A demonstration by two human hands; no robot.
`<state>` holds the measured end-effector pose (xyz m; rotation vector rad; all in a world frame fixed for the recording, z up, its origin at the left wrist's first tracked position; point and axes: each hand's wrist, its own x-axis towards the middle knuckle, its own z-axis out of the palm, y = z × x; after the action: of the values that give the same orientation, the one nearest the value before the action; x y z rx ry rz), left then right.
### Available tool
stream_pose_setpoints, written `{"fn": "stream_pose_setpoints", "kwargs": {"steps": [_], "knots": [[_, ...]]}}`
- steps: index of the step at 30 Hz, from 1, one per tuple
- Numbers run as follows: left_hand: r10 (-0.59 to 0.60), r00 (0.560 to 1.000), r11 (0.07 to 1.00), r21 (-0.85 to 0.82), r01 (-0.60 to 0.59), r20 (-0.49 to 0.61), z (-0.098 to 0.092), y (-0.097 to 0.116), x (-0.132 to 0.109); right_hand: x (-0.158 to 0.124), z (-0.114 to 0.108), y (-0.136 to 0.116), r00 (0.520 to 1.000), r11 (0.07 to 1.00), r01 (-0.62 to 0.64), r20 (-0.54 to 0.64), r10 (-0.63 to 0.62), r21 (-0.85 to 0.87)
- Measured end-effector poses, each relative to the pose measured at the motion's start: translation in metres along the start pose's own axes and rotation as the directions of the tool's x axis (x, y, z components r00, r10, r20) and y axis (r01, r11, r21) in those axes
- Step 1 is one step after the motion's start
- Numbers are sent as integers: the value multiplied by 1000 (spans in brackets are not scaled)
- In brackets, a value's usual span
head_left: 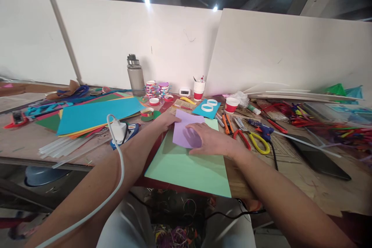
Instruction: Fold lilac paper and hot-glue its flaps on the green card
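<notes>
A small lilac paper [186, 128] lies on a large mint green sheet [190, 164] in front of me. My right hand [207, 139] lies flat on the lilac paper's right part, fingers stretched out and pressing it down. My left hand [165, 120] rests at the paper's upper left edge, fingers curled on that edge.
A stack of coloured sheets [95, 115] lies at the left, with a white charger and cable [117, 130]. Scissors with yellow handles [257, 141], a blue glue gun [261, 128], markers, paper cups [231, 104], tape rolls and a grey bottle [135, 75] crowd the back. A black tablet [318, 157] lies right.
</notes>
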<state>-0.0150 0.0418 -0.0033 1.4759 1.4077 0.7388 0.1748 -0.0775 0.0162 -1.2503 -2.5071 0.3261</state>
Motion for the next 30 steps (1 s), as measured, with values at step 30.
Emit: {"fn": "stream_pose_setpoints", "kwargs": {"steps": [30], "knots": [[626, 780, 566, 684, -461, 7, 0, 11, -15, -2, -7, -18, 987, 946, -49, 128, 94, -321]]}}
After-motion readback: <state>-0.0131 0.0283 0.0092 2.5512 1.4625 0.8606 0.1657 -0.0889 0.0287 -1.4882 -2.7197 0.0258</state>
